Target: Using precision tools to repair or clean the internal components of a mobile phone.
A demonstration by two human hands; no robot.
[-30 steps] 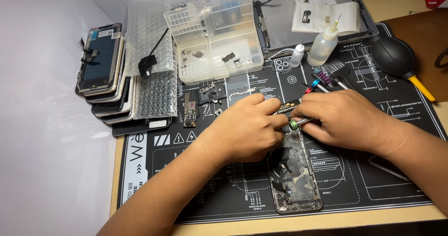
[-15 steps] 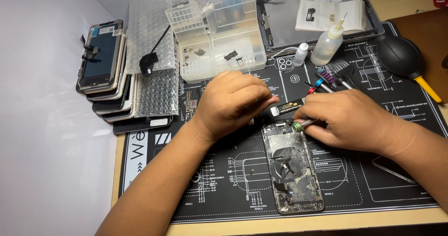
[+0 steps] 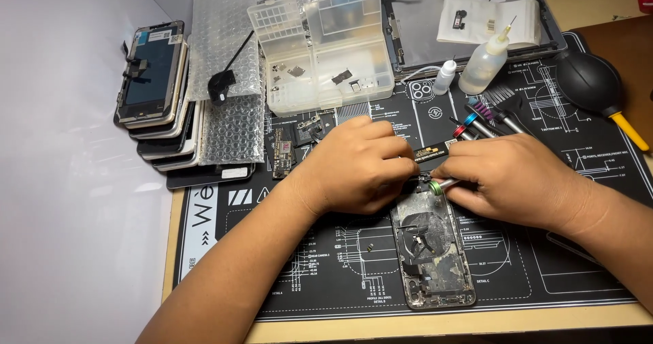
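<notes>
An opened phone housing (image 3: pixel 435 255) lies lengthwise on the black work mat (image 3: pixel 544 276), its inside bare and smeared with glue residue. My right hand (image 3: pixel 517 181) grips a small screwdriver (image 3: pixel 439 185) with a green ring, whose tip points at the housing's top edge. My left hand (image 3: pixel 354 164) rests curled at that same top edge from the left. Its fingertips touch the screwdriver's tip area, and I cannot see whether they pinch anything. A tiny loose part (image 3: pixel 371 247) lies on the mat left of the housing.
Behind the hands stand a clear parts organiser (image 3: pixel 326 52), two dropper bottles (image 3: pixel 483 62), several coloured screwdrivers (image 3: pixel 476 121) and a black air blower (image 3: pixel 588 79). A stack of phone screens (image 3: pixel 153 86) and bubble wrap (image 3: pixel 228 113) lie at the left. A circuit board (image 3: pixel 282 153) sits near my left wrist.
My left hand, lifted away up and left half a second ago, has come back down to the housing's top edge. My right hand has stayed there with the screwdriver.
</notes>
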